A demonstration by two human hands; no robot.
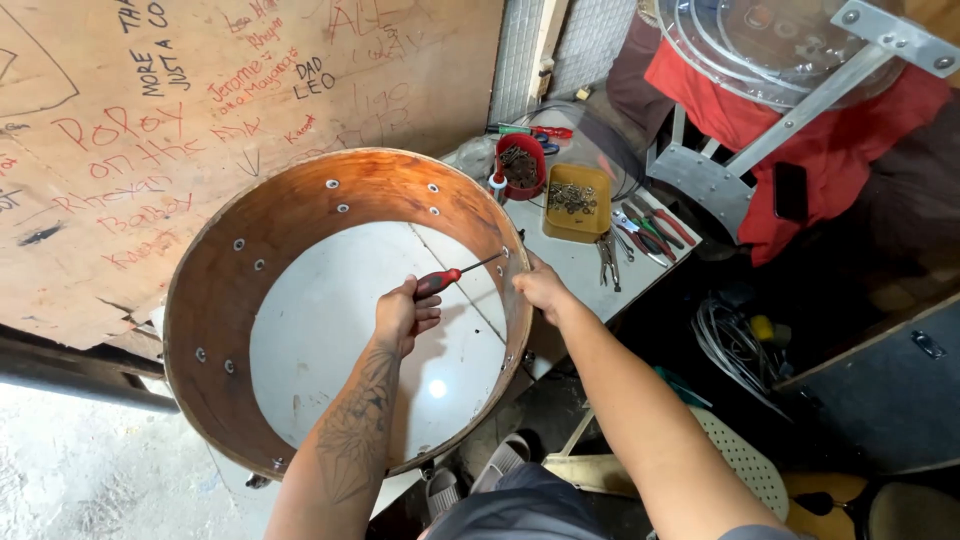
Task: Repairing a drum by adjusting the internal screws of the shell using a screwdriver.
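A large round wooden drum shell (210, 290) rests on a white tabletop (330, 330), with several metal fittings through its wall. My left hand (402, 315) is inside the shell, gripping a red-handled screwdriver (445, 280) whose shaft points at the shell's right inner wall. My right hand (540, 287) presses on the outside of that same wall, just opposite the screwdriver tip.
Beyond the shell stand a red cup (522, 165) of hardware, a yellow tray (577, 200) of small metal parts and several pliers (640, 230). A scribbled wooden board (180, 90) leans behind. Clear drum heads on a metal frame (790, 50) sit at upper right; cables (730, 340) lie below.
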